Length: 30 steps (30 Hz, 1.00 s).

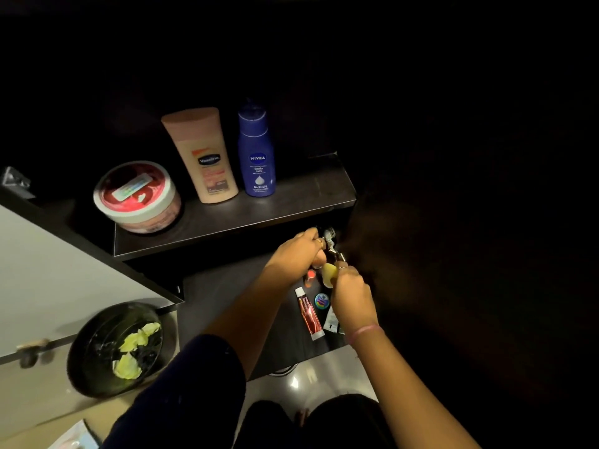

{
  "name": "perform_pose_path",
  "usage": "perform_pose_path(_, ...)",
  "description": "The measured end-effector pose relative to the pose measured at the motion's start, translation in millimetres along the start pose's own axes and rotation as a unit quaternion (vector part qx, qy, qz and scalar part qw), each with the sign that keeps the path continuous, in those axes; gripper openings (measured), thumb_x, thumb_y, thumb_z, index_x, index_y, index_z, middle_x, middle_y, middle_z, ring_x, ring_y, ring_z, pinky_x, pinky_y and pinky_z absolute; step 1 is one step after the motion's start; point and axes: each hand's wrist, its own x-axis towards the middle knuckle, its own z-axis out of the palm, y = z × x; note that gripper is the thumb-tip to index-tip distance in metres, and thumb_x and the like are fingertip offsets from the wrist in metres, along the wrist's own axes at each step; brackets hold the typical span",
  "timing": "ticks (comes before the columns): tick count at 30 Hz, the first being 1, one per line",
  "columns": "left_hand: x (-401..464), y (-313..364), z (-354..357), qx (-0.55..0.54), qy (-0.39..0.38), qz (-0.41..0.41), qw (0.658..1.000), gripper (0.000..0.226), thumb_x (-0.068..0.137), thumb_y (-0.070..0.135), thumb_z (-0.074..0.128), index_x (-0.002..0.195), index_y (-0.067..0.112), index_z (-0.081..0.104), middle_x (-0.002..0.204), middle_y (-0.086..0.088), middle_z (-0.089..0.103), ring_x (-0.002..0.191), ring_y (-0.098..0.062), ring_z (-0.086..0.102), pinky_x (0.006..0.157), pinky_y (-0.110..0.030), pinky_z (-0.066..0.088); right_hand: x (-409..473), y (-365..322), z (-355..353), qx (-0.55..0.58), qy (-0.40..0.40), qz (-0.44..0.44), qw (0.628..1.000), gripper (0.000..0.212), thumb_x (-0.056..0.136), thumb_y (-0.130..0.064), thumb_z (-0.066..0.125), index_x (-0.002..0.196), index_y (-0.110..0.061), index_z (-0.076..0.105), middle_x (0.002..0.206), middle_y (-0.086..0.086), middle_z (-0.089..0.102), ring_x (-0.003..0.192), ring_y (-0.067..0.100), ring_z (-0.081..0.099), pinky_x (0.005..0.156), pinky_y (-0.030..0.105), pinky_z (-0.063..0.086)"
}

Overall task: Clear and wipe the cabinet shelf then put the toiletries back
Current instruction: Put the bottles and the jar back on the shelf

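Left hand (pixel 299 251) clenched round small dark item, unclear; right hand (pixel 348 291) pinching soft pale-yellow pad (pixel 328 273); glossy dark shelf (pixel 291 202) carries round red-lidded tub (pixel 136 196).

Person, head-camera view. Left hand (pixel 299 251): ring on one finger; forearm bare, dark navy sleeve (pixel 194 384) ending near the elbow. Right hand (pixel 351 296): ring on one finger; thin pink band (pixel 364 332) at the wrist just behind it; forearm bare.
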Motion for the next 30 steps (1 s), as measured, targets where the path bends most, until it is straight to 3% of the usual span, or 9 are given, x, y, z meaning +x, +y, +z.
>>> perform_pose_path(2,-7,6,-8,0.001,0.007,-0.03,1.0,0.015,0.089,0.025,0.047,0.098,0.014,0.053,0.098,0.002,0.054,0.083,-0.018,0.057,0.067,-0.025,0.05,-8,-3,-13,0.003,0.017,-0.013,1.0,0.023,0.099,-0.02,0.038,0.117,-0.01,0.049,0.108,0.011,0.058,0.096,0.029,0.064,0.075,0.035,0.05)
perform_pose_path(4,-22,18,-26,-0.004,0.005,-0.058,0.998,0.023,0.093,0.026,0.05,0.109,0.013,0.058,0.109,-0.001,0.049,0.098,-0.019,0.053,0.081,-0.035,0.048,-19,-9,-30,0.022,0.043,-0.032,0.998,0.024,0.098,-0.025,0.039,0.115,-0.011,0.05,0.106,0.01,0.061,0.093,0.029,0.065,0.074,0.035,0.051)
perform_pose_path(7,-53,39,-54,-0.036,0.058,-0.068,0.995,0.032,0.093,0.025,0.052,0.122,0.013,0.057,0.119,-0.004,0.046,0.108,-0.018,0.05,0.091,-0.029,0.044,-35,-18,-58,0.038,0.104,-0.064,0.992,0.024,0.098,-0.034,0.04,0.106,-0.013,0.05,0.093,0.008,0.065,0.085,0.027,0.067,0.068,0.035,0.051)
perform_pose_path(11,-87,65,-96,-0.083,0.16,-0.074,0.981,0.03,0.088,0.022,0.059,0.117,0.014,0.06,0.114,-0.004,0.054,0.105,-0.016,0.053,0.087,-0.015,0.033,-49,-34,-98,0.043,0.176,-0.098,0.979,0.025,0.098,-0.033,0.04,0.103,-0.013,0.053,0.089,0.006,0.066,0.081,0.026,0.066,0.063,0.031,0.046)
perform_pose_path(15,-94,87,-143,-0.079,0.273,-0.062,0.957,0.024,0.085,0.021,0.061,0.108,0.015,0.061,0.102,-0.005,0.058,0.094,-0.017,0.053,0.085,-0.026,0.041,-54,-51,-131,0.053,0.231,-0.139,0.962,0.025,0.099,-0.03,0.039,0.105,-0.011,0.055,0.092,0.007,0.065,0.083,0.028,0.066,0.061,0.028,0.04)
perform_pose_path(18,-85,97,-176,-0.071,0.329,-0.061,0.94,0.036,0.087,0.022,0.06,0.122,0.016,0.058,0.106,-0.007,0.054,0.096,-0.016,0.053,0.085,-0.024,0.041,-48,-64,-149,0.069,0.256,-0.151,0.952,0.025,0.099,-0.027,0.039,0.108,-0.009,0.053,0.096,0.01,0.064,0.086,0.031,0.065,0.063,0.03,0.041)
perform_pose_path(24,-56,105,-211,-0.01,0.301,-0.125,0.945,0.041,0.091,0.02,0.052,0.132,0.013,0.051,0.123,-0.011,0.052,0.111,-0.025,0.053,0.088,-0.03,0.042,-23,-87,-170,0.103,0.247,-0.131,0.955,0.022,0.099,-0.019,0.04,0.113,-0.003,0.048,0.103,0.016,0.065,0.094,0.036,0.064,0.063,0.029,0.038)
perform_pose_path(27,-43,107,-216,0.013,0.283,-0.141,0.949,0.031,0.093,0.017,0.049,0.121,0.006,0.056,0.116,-0.015,0.056,0.107,-0.027,0.055,0.082,-0.032,0.044,-7,-98,-170,0.091,0.237,-0.117,0.96,0.022,0.1,-0.018,0.039,0.111,-0.001,0.048,0.101,0.017,0.066,0.094,0.036,0.065,0.06,0.03,0.039)
perform_pose_path(30,-30,107,-214,0.038,0.26,-0.161,0.951,0.025,0.092,0.015,0.049,0.112,0.002,0.056,0.112,-0.018,0.056,0.103,-0.032,0.057,0.079,-0.035,0.044,8,-105,-167,0.073,0.219,-0.105,0.967,0.018,0.097,-0.012,0.045,0.111,-0.001,0.047,0.106,0.018,0.065,0.097,0.036,0.064,0.067,0.033,0.045)
